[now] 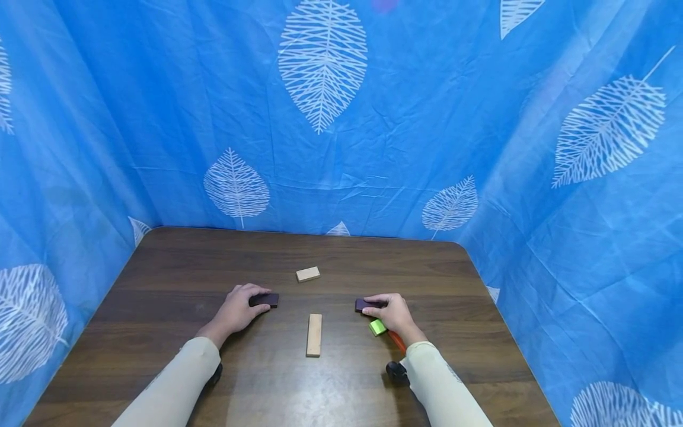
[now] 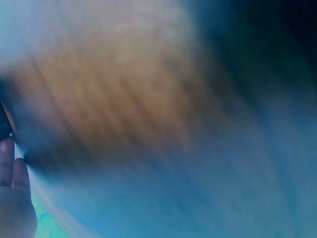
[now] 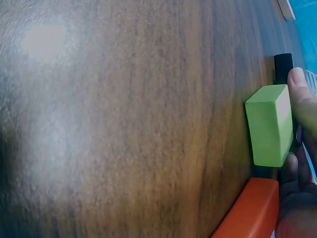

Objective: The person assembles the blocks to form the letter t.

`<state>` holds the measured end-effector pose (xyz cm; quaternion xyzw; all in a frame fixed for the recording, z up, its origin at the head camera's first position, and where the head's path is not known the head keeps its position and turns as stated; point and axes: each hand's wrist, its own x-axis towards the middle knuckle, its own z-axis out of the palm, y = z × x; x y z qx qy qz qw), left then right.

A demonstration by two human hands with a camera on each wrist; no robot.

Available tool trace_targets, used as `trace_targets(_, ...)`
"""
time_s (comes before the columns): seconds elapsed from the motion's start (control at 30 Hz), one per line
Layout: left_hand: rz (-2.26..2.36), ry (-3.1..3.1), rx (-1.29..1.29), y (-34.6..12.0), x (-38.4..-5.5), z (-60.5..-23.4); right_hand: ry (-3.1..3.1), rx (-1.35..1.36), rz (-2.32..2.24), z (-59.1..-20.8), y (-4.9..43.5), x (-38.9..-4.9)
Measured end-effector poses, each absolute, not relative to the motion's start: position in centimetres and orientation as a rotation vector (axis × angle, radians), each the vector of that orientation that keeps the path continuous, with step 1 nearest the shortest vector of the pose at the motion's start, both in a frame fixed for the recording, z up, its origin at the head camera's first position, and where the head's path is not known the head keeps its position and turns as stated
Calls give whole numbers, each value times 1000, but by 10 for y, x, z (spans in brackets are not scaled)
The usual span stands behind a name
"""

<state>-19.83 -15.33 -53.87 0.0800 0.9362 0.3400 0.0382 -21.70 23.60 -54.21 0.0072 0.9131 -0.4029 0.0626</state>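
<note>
On the left half of the table, my left hand point(image 1: 238, 308) holds a dark brown block point(image 1: 273, 300) between thumb and fingers. The left wrist view is mostly blurred; part of the hand point(image 2: 15, 198) shows at its left edge beside a dark piece point(image 2: 4, 121). Across the table, my right hand point(image 1: 396, 313) pinches a second dark block point(image 1: 360, 305), whose dark end point(image 3: 284, 67) appears past the thumb in the right wrist view. A green block point(image 3: 267, 126) lies close beside this hand, and an orange block point(image 3: 252, 210) extends partly under the palm.
Two pale wooden blocks lie between the hands: one flat block point(image 1: 308, 274) farther back and a longer one point(image 1: 314, 335) nearer. The brown wood-grain table point(image 1: 267, 255) meets a blue curtain point(image 1: 384, 148) with white leaves. A black object point(image 1: 396, 370) sits by the right sleeve.
</note>
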Motion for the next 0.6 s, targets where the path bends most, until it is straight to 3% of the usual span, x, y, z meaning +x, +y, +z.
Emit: trace_targets(0.6,1103,2846,246,-136,-198,-533,2739,55,-1246,-544,234,-219)
